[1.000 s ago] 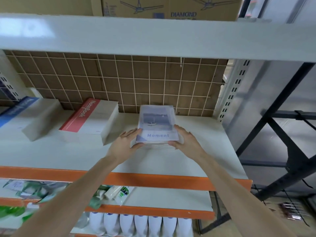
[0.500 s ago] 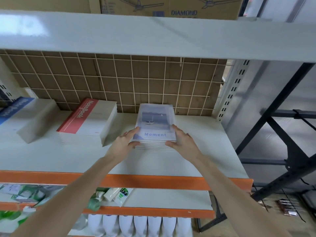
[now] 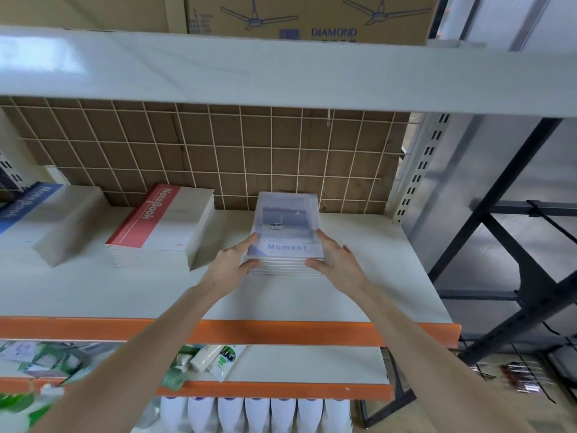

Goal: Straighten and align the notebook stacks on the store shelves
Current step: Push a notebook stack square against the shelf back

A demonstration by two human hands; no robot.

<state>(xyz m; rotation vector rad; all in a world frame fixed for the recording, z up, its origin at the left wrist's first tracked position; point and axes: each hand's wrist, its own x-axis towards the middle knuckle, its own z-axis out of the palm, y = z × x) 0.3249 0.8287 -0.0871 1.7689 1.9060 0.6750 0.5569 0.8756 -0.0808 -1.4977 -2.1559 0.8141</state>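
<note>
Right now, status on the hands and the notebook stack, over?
Left hand and right hand grip the Moment notebook stack from both sides. Stack flat on shelf. Nothing in the way.

Up at twelve o'clock, a cardboard box printed with ceiling fans and "DIAMOND". Behind, a wire grid over brown board. At seven o'clock, green packets; at six, white bottles.
</note>
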